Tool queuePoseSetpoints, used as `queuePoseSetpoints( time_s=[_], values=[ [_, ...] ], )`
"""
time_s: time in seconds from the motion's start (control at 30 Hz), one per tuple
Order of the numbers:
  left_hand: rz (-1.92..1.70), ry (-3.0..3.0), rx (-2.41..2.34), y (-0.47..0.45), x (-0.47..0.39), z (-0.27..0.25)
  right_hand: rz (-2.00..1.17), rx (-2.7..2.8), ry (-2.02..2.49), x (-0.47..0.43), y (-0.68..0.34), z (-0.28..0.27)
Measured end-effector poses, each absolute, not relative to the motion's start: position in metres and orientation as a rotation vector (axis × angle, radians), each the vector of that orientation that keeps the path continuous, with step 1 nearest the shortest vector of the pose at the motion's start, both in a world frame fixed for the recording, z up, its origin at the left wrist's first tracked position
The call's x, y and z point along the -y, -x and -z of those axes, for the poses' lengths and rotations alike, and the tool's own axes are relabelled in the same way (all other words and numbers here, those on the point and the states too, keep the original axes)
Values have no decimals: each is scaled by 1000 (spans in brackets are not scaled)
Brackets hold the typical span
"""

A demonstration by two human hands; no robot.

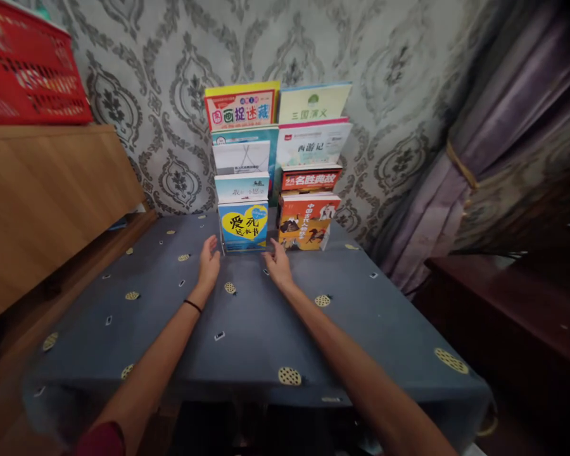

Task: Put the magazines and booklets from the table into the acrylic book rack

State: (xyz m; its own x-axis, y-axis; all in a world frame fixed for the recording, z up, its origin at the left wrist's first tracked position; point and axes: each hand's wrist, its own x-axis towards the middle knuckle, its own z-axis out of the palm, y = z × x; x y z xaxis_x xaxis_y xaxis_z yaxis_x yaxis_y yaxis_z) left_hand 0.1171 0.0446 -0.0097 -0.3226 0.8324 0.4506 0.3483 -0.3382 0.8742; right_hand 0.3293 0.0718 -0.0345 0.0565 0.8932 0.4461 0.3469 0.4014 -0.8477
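Observation:
My left hand [209,261] is beside the lower left corner of a blue book [244,226] with a yellow heart on its cover. Its fingers are apart and hold nothing that I can see. At the lower right corner of that book is my right hand [278,263], thumb and fingers spread; whether it touches the book I cannot tell. The blue book stands upright at the front of the left column of a tiered book rack, below a pale blue book [242,189]. An orange book [308,221] fronts the right column, below a red book [310,180].
A blue cloth with pineapples [361,323] covers the table. Patterned wallpaper [190,95] rises behind the rack. To the left, a red basket [33,69] sits on a wooden cabinet [52,202]. A purple curtain [484,152] and dark red furniture [503,304] are on the right.

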Motion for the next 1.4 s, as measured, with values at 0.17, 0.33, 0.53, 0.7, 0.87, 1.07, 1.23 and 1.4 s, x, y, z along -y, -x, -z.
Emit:
queuePoseSetpoints(
  time_s=[0.17, 0.33, 0.53, 0.7, 0.87, 1.07, 1.23, 1.4],
  values=[
    [-1760, -1588, -1498, -129, -60, 29, -584, 1499, 1123, -79, -322, 50],
    [-1710, -1551, -1516, -127, -65, 40, -664, 1585, 1124, -85, -326, 58],
    [-1689, -1631, -1483, -134, -63, 40, -672, 1647, 1122, -85, -328, 59],
    [-1657, -1643, -1470, -137, -62, 40, -628, 1675, 1161, -81, -326, 55],
    [-1697, -1746, -1517, -138, -56, 28, -517, 1660, 1215, -71, -325, 47],
    [-1899, -1829, -1406, -140, -72, -7, -196, 1629, 1177, -69, -319, 18],
    [-1929, -1767, -1266, -146, -88, -20, -399, 1456, 1095, -90, -298, 9],
    [-1867, -1782, -1248, -145, -91, -16, -364, 1363, 1135, -105, -286, 17]
  ],
)
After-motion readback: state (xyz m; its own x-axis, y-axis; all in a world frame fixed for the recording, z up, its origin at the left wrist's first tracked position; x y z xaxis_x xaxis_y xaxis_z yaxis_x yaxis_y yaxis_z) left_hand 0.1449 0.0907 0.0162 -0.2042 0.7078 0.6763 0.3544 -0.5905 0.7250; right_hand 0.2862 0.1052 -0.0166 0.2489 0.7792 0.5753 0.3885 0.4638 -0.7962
